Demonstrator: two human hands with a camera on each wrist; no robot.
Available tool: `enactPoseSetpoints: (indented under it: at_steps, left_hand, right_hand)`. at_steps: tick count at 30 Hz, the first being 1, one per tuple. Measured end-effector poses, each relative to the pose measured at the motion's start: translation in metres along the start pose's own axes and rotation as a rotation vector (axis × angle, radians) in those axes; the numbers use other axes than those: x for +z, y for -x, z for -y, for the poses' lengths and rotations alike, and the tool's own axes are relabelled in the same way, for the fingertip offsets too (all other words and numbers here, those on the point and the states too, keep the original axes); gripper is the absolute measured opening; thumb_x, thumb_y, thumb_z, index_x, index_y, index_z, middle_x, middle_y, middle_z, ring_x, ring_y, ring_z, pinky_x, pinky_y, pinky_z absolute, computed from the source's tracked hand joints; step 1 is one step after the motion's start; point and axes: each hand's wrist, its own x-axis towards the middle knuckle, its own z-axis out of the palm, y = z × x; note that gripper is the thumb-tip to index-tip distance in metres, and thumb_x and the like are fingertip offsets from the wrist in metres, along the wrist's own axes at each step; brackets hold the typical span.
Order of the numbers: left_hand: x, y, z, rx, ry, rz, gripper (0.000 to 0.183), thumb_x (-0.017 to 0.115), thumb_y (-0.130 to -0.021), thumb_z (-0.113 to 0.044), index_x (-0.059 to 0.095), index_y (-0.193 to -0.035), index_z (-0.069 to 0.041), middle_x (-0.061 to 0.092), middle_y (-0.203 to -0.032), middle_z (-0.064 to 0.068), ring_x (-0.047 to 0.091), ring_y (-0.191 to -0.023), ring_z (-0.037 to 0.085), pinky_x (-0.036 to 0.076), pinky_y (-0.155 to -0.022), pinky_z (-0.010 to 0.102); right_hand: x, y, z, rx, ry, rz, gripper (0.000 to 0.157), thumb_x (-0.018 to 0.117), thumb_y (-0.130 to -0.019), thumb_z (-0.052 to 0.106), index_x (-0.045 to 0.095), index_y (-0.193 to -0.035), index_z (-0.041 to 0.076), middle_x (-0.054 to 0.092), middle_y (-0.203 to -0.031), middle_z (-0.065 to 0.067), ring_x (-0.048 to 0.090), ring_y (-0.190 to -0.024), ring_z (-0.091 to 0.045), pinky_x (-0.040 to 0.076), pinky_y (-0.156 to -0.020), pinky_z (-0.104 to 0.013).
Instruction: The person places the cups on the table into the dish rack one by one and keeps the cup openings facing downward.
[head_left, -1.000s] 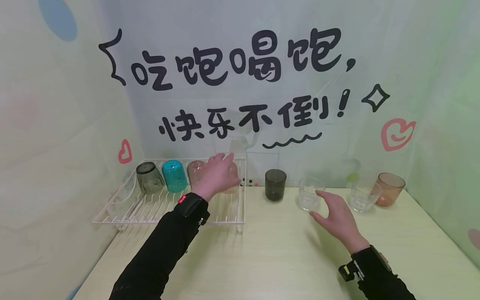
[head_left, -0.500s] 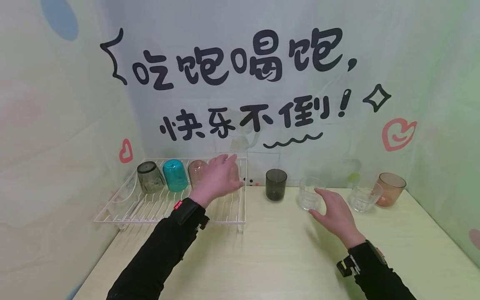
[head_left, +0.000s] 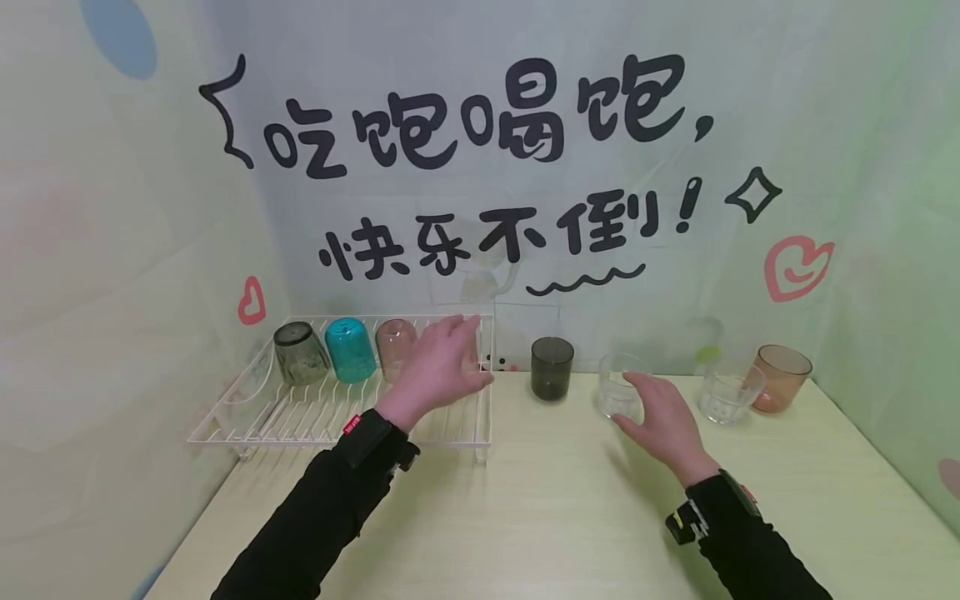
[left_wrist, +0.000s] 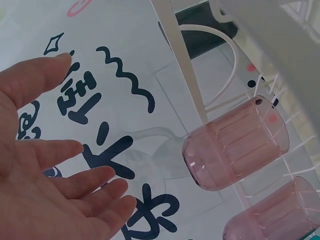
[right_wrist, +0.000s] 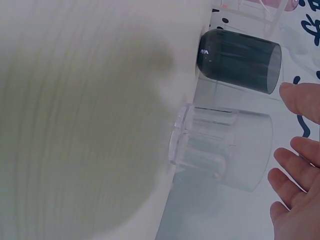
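Our right hand (head_left: 663, 421), thumb and fingers parted around nothing, is nearer the clear glass (head_left: 617, 396), which stands upright just ahead and leftward on the table (head_left: 562, 508), while our left hand (head_left: 438, 362), spread and empty, hovers beside the rightmost inverted pink glass (left_wrist: 235, 145).

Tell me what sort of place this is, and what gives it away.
Probably a kitchen or dining corner, perhaps a staged one. A white wire rack holds upside-down cups, upright glasses stand on a pale table, and a backdrop with large lettering rises behind.
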Motion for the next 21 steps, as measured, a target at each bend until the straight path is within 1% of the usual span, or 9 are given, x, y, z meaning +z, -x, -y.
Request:
enactPoseSetpoints:
  at_steps: [2,5,11,13,15,19,21]
  left_hand:
    - [0.001,0.002,-0.001,0.003,0.015,-0.003,0.083,0.069,-0.073,-0.045,0.036,-0.142,-0.015,0.039,-0.14,0.012,0.037,-0.125,0.03,0.034,-0.099,0.052]
    - [0.002,0.005,-0.003,0.022,0.025,-0.013,0.083,0.071,-0.072,-0.044,0.037,-0.141,-0.015,0.039,-0.139,0.012,0.037,-0.124,0.029,0.035,-0.099,0.049]
    - [0.005,0.011,-0.005,0.105,0.014,-0.052,0.083,0.073,-0.07,-0.043,0.04,-0.139,-0.011,0.041,-0.133,0.012,0.036,-0.121,0.025,0.037,-0.099,0.039]
    - [0.006,0.013,-0.006,0.121,0.014,-0.055,0.083,0.074,-0.07,-0.043,0.04,-0.139,-0.01,0.041,-0.132,0.013,0.036,-0.121,0.025,0.037,-0.099,0.038]
    - [0.007,0.015,-0.008,0.122,0.017,-0.046,0.085,0.073,-0.07,-0.044,0.039,-0.14,-0.011,0.041,-0.133,0.013,0.037,-0.121,0.025,0.038,-0.098,0.039]
    - [0.01,0.018,-0.01,0.098,0.032,-0.011,0.087,0.072,-0.071,-0.047,0.035,-0.143,-0.014,0.039,-0.138,0.014,0.039,-0.122,0.027,0.039,-0.096,0.044]
    - [0.01,0.019,-0.011,0.097,0.034,-0.006,0.088,0.071,-0.071,-0.047,0.035,-0.143,-0.014,0.039,-0.138,0.014,0.04,-0.122,0.028,0.04,-0.096,0.045]
  right_hand:
    - [0.001,-0.001,0.0,0.002,0.006,0.007,0.062,0.073,-0.072,0.025,0.051,-0.123,-0.003,0.056,-0.118,-0.021,0.047,-0.11,-0.037,0.037,-0.094,-0.05]
    - [0.002,-0.003,0.0,-0.001,0.012,0.01,0.062,0.073,-0.072,0.025,0.051,-0.123,-0.003,0.056,-0.118,-0.02,0.047,-0.109,-0.037,0.037,-0.094,-0.05]
    - [0.004,-0.005,0.0,-0.018,0.029,0.007,0.062,0.073,-0.072,0.025,0.051,-0.123,-0.003,0.056,-0.117,-0.02,0.048,-0.108,-0.036,0.037,-0.094,-0.048]
    - [0.005,-0.006,0.0,-0.021,0.03,0.007,0.061,0.073,-0.072,0.024,0.051,-0.123,-0.003,0.056,-0.117,-0.02,0.048,-0.108,-0.036,0.037,-0.094,-0.048]
    - [0.006,-0.007,0.0,-0.023,0.035,0.006,0.061,0.073,-0.072,0.024,0.051,-0.122,-0.003,0.056,-0.117,-0.02,0.048,-0.108,-0.036,0.037,-0.095,-0.048]
    - [0.009,-0.009,-0.002,-0.023,0.043,0.005,0.061,0.073,-0.072,0.024,0.052,-0.121,-0.003,0.056,-0.117,-0.02,0.048,-0.109,-0.035,0.037,-0.095,-0.047]
    - [0.011,-0.01,-0.004,-0.023,0.048,0.007,0.061,0.073,-0.072,0.024,0.052,-0.121,-0.003,0.056,-0.116,-0.02,0.047,-0.109,-0.035,0.037,-0.095,-0.047]
